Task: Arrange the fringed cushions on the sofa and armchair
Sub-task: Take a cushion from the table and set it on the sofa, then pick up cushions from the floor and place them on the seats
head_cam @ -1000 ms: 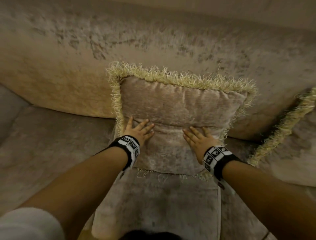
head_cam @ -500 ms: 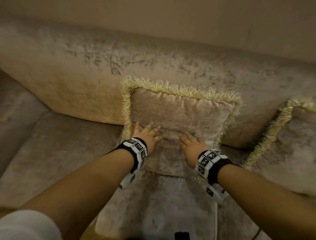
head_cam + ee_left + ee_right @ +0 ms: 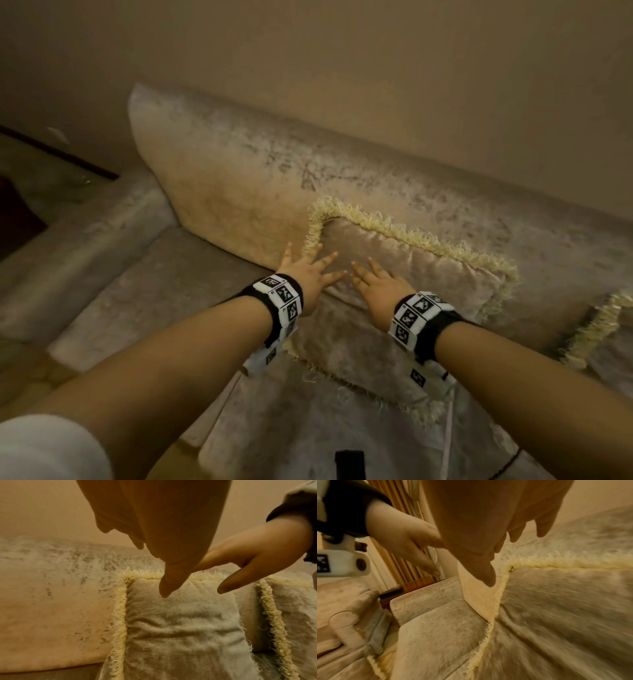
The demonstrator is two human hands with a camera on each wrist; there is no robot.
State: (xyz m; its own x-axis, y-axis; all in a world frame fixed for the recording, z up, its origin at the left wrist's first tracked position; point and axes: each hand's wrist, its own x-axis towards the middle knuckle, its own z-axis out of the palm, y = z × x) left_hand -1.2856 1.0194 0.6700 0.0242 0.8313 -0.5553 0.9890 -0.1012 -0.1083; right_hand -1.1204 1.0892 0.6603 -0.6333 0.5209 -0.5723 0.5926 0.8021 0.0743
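Observation:
A beige velvet cushion [image 3: 404, 284] with a cream fringe leans against the sofa back [image 3: 239, 178], its lower edge on the seat. My left hand [image 3: 310, 270] is over its upper left corner, fingers straight and spread. Beside it, my right hand [image 3: 375, 286] is over the cushion's front, fingers also straight. In the left wrist view my left hand [image 3: 163, 550] hangs just off the cushion [image 3: 181, 622], holding nothing. The right wrist view shows my right hand [image 3: 489, 555] likewise clear of the cushion [image 3: 565, 608]. A second fringed cushion [image 3: 609, 342] stands to the right.
The sofa seat [image 3: 154, 291] stretches left to a low armrest [image 3: 85, 233]. In the right wrist view another upholstered seat [image 3: 342, 615] stands past the sofa's left end, in front of a wooden slatted panel [image 3: 399, 561]. A plain wall [image 3: 376, 85] rises behind the sofa.
Both hands pressed flat on the cushion's lower front; now they have come off it and shifted toward its upper left, fingers spread. My head has pulled back and up.

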